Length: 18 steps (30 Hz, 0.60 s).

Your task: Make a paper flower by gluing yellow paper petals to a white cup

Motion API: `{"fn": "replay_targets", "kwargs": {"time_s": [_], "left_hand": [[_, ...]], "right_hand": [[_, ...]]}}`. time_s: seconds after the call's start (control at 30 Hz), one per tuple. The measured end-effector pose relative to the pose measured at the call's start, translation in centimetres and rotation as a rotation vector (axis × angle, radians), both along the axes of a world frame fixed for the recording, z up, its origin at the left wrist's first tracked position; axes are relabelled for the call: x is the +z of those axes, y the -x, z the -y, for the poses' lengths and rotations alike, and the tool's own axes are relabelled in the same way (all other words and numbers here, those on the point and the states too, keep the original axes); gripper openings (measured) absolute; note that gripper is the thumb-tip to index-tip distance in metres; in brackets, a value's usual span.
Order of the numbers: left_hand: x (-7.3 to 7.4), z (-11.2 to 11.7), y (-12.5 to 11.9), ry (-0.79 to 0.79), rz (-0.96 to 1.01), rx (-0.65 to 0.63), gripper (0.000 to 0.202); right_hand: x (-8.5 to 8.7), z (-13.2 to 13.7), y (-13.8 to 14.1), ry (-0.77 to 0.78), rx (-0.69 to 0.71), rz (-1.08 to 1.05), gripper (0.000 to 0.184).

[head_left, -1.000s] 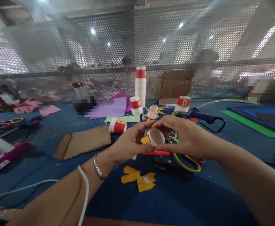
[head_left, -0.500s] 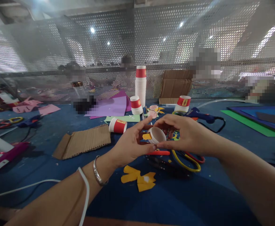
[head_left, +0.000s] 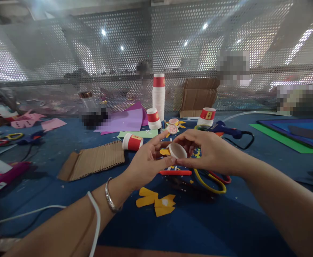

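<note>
Between my hands, above the table, is a small white paper cup (head_left: pixel 178 151), its mouth tilted toward me. A yellow paper piece (head_left: pixel 165 152) sticks out from its left side. My left hand (head_left: pixel 152 159) grips the cup's left side, thumb at the near rim and index finger stretched forward. My right hand (head_left: pixel 206 148) is closed around the right side, its thumb by the near rim. Beneath them lie an orange-red pen (head_left: pixel 175 172) and scissors with a yellow and red handle (head_left: pixel 211 184). Yellow paper cutouts (head_left: pixel 156 202) rest nearer to me.
A stack of paper cups (head_left: pixel 158 98) stands behind, near a purple sheet (head_left: pixel 126 119). Corrugated cardboard (head_left: pixel 94 160) and a tipped red-and-white cup (head_left: pixel 132 141) lie left. A blue glue gun (head_left: pixel 227 130) lies right. A white cord (head_left: pixel 95 217) crosses my left forearm.
The cup has tipped slightly between my hands, which stay around it. The whole view has shifted a little; the things on the table look unmoved.
</note>
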<state>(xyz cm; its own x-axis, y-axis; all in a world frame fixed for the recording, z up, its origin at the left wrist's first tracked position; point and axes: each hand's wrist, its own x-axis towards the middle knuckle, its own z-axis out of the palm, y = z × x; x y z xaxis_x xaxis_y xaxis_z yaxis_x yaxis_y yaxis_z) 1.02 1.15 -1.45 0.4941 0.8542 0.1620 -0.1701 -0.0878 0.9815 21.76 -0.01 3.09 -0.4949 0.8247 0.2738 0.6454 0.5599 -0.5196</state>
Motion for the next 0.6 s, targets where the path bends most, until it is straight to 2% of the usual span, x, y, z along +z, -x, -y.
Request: {"fn": "replay_targets", "kwargs": {"time_s": [0.23, 0.6], "left_hand": [[0.07, -0.44, 0.16, -0.002, -0.021, 0.036, 0.089], [0.24, 0.05, -0.01, 0.083, -0.023, 0.078, 0.09]], "right_hand": [[-0.24, -0.14, -0.06, -0.016, 0.026, -0.004, 0.036], [-0.6, -0.15, 0.28, -0.002, -0.029, 0.018, 0.034]]}}
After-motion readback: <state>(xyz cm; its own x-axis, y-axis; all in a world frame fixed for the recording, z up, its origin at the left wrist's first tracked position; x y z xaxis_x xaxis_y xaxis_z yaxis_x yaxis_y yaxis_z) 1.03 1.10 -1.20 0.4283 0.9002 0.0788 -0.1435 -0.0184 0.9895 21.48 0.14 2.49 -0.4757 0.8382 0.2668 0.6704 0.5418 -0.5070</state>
